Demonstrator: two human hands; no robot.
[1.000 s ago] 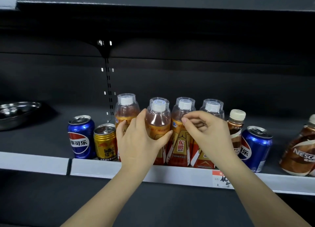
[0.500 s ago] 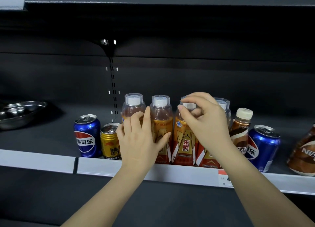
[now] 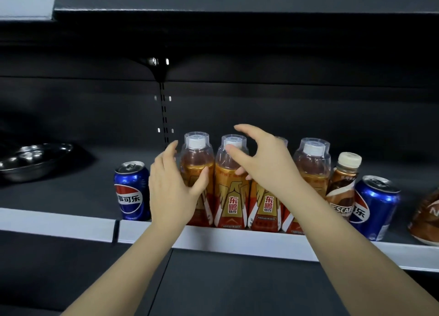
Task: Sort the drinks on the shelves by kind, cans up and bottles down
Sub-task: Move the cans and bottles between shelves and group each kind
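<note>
Four orange bottles stood in a row at the front of the shelf [image 3: 71,223], touching one another. The left hand [image 3: 174,192] was on the first bottle [image 3: 196,163], at the left end of the row: the thumb lay on its front and the fingers went around its left side, so the hand held it. The right hand [image 3: 266,163] was in front of the third bottle [image 3: 264,206] and hid its top. Its fingers were spread and a little bent, with the thumb before the cap of the second bottle [image 3: 231,197]; whether they touched any bottle could not be told, and it held nothing that could be seen. The fourth bottle [image 3: 313,163] stood just right of this hand.

Further right there was one small coffee bottle [image 3: 343,185], then one blue can [image 3: 377,209] touching it, and at the edge of the view one more brown bottle [image 3: 425,218], only partly seen. Just left of the left hand stood a second blue can [image 3: 131,190]. Well apart to the left, a metal bowl [image 3: 33,159] lay on the same shelf.
</note>
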